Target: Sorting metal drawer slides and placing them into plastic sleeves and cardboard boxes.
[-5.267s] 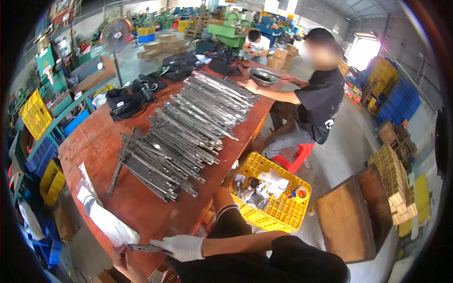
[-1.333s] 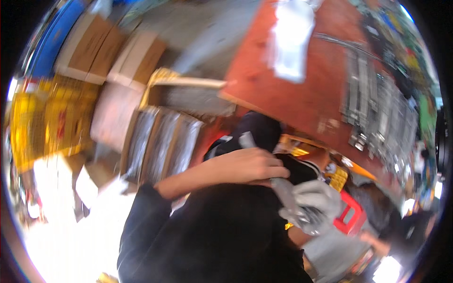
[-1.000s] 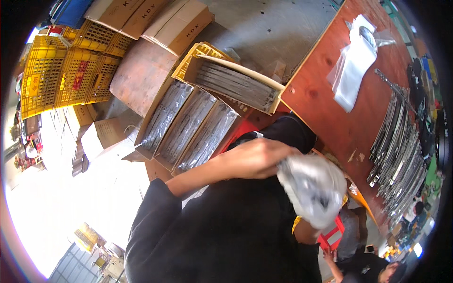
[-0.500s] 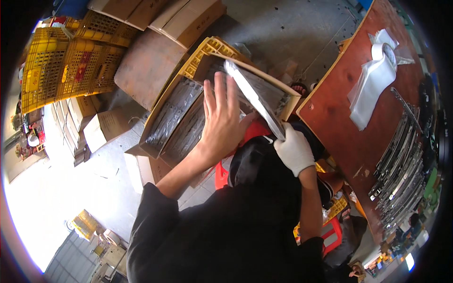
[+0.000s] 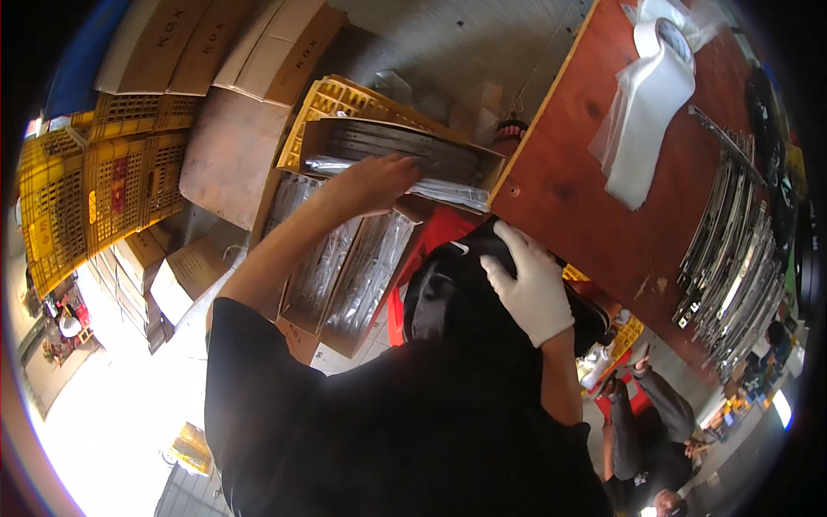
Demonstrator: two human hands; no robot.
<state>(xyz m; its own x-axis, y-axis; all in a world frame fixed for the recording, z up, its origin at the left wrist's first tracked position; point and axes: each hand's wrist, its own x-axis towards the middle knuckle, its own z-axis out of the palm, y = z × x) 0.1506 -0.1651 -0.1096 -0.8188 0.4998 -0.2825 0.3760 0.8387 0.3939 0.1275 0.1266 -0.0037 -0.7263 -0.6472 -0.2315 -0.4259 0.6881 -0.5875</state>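
My bare left hand (image 5: 386, 183) reaches over an open cardboard box (image 5: 315, 138), its fingers lying over a long clear-plastic-wrapped package (image 5: 452, 193) inside. The undersides of the fingers are hidden. Behind that package, dark long strips (image 5: 392, 142) lie side by side in the same box. A second cardboard box (image 5: 345, 345) on the near side holds several plastic-wrapped packages (image 5: 370, 271) in two rows. My right hand (image 5: 532, 289), in a white glove, hovers above my lap beside the table edge, thumb and fingers apart, holding nothing.
On the right is a reddish-brown table (image 5: 560, 164) with a roll of white plastic film (image 5: 650, 112) and a stack of metal rails (image 5: 728, 258). Yellow crates (image 5: 112, 189) and closed cartons (image 5: 172, 43) stand at the left. Another person (image 5: 655, 457) is at lower right.
The wrapped package has left my right hand and now lies in the far box under my left hand. The right hand has opened; the view has shifted.
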